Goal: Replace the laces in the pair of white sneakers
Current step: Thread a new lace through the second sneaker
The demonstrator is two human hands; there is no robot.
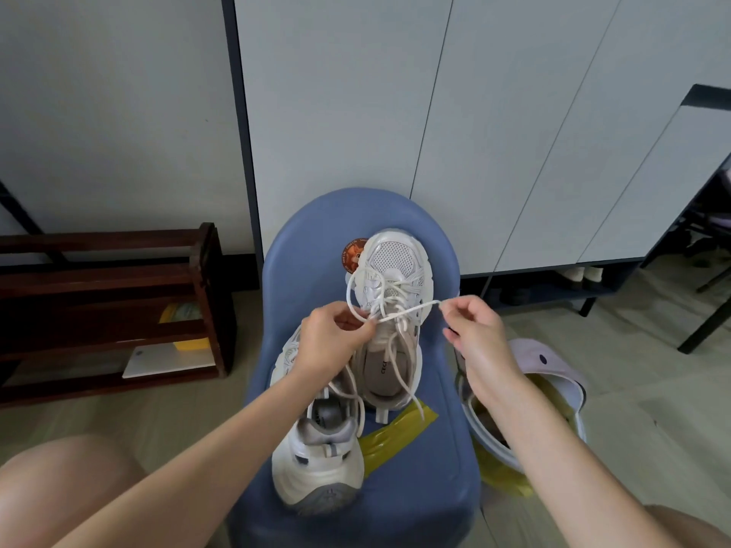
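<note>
Two white sneakers lie on a blue stool (308, 239). The far sneaker (395, 263) points away from me, toe up near the stool's back. The near sneaker (320, 460) lies with its heel toward me, partly under my left forearm. A white lace (407, 311) is stretched taut across the far sneaker's tongue. My left hand (328, 342) pinches it at the left, and my right hand (474, 330) pinches its other end at the right. Loose lace loops hang over both shoes.
A yellow plastic wrapper (399, 429) lies on the stool beside the shoes. A small bin with a yellow liner (553, 397) stands to the right. A dark wooden shoe rack (110, 302) is at left. White cabinet doors (435, 112) rise behind. My knees show at both lower corners.
</note>
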